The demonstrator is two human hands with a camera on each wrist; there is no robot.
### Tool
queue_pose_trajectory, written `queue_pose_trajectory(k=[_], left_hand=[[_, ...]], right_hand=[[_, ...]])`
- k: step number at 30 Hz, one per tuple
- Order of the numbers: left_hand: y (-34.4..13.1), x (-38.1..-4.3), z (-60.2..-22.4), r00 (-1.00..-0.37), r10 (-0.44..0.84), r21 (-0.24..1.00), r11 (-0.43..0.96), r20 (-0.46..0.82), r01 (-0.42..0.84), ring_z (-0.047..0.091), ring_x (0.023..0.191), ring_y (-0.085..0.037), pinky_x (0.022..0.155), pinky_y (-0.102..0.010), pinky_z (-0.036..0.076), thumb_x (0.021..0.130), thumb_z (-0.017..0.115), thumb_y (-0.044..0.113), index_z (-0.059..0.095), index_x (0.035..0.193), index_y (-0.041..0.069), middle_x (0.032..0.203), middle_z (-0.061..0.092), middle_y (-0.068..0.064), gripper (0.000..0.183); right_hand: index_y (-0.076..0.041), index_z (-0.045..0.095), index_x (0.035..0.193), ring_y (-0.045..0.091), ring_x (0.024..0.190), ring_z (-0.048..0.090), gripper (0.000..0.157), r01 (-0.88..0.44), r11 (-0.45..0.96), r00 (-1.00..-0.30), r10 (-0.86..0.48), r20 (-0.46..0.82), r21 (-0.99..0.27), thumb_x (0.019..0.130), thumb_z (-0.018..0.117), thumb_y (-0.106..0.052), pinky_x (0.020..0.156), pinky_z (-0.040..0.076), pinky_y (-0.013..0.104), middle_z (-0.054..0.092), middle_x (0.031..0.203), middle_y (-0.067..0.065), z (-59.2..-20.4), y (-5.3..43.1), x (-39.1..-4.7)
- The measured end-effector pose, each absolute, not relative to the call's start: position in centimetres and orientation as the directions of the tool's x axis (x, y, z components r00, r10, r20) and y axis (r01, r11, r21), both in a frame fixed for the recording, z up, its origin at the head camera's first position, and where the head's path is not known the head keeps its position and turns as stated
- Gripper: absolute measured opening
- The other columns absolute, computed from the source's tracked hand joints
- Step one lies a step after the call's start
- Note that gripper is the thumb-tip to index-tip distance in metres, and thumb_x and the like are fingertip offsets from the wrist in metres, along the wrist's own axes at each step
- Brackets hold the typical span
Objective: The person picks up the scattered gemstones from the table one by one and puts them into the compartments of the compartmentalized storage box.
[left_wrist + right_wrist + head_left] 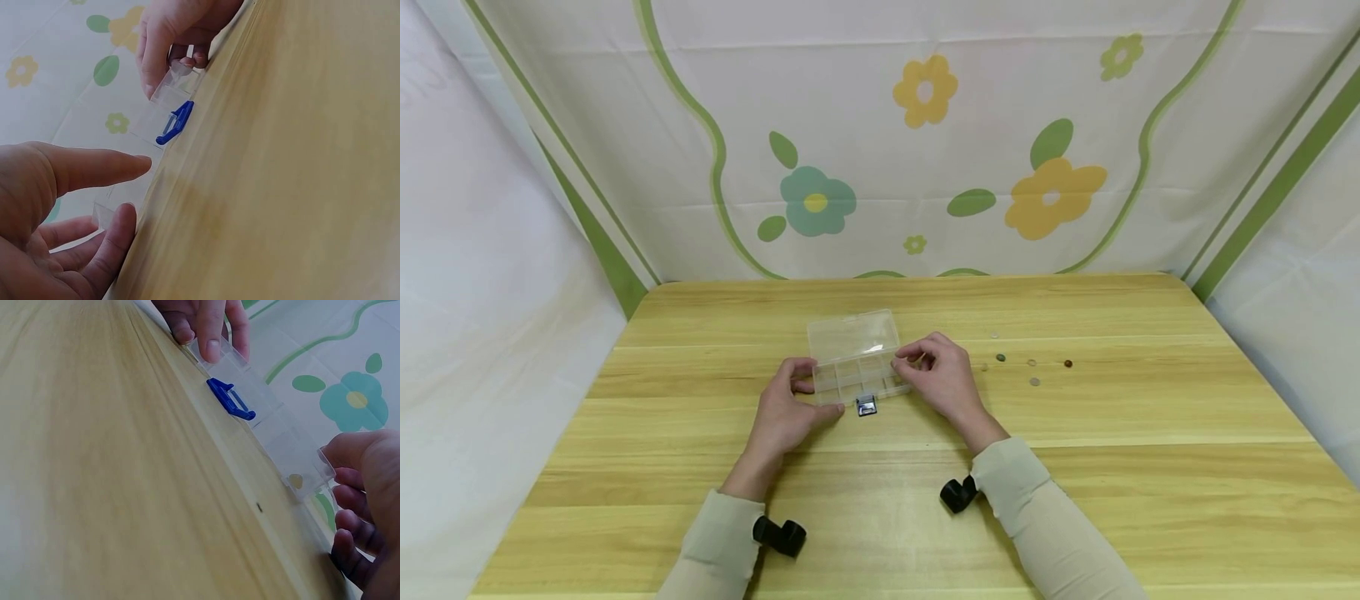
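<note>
A clear plastic compartment box (850, 380) lies on the table with its lid (853, 333) raised behind it. On its front edge hangs a blue latch (867, 406), unfastened. My left hand (786, 415) grips the box's left end, thumb at the front edge and fingers round the side. Over the right-end compartments is my right hand (942, 375), thumb and forefinger tips close together; whether they pinch anything is hidden. The right wrist view shows a small yellowish roundish piece (295, 481) at the box's right end, near that hand's thumb.
Several small roundish pieces lie loose to the right of the right hand, among them a dark green one (1001, 357), a reddish-brown one (1067, 363) and a greyish one (1034, 382). A flowered cloth (880, 150) hangs behind the wooden table (1150, 500).
</note>
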State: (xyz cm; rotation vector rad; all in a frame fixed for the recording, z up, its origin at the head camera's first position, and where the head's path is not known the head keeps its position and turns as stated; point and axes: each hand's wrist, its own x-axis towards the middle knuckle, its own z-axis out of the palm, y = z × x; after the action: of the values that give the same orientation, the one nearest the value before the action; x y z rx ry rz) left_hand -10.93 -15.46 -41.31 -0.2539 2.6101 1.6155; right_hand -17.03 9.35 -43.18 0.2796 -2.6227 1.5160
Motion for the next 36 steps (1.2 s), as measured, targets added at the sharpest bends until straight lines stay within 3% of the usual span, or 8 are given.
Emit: queue_pose_trajectory(k=[36], left_hand=[[-15.49,-10.71,-41.17,-0.983,-0.101,0.884,0.431,-0.151,-0.18,0.057,0.124,-0.032,0.095,-0.038,0.047,0.082,0.092,0.009,0.054,0.149,0.012,0.141,0.062,-0.015,0.077]], right_hand=[[-0.019,0.083,0.101,0.017,0.076,0.058,0.009,-0.24,0.473,-0.971,-0.11,0.213,-0.848,0.093,0.085,-0.023,0.067,0.048,0.024,0.069,0.096,0.0,-43.48,9.71,-16.71]])
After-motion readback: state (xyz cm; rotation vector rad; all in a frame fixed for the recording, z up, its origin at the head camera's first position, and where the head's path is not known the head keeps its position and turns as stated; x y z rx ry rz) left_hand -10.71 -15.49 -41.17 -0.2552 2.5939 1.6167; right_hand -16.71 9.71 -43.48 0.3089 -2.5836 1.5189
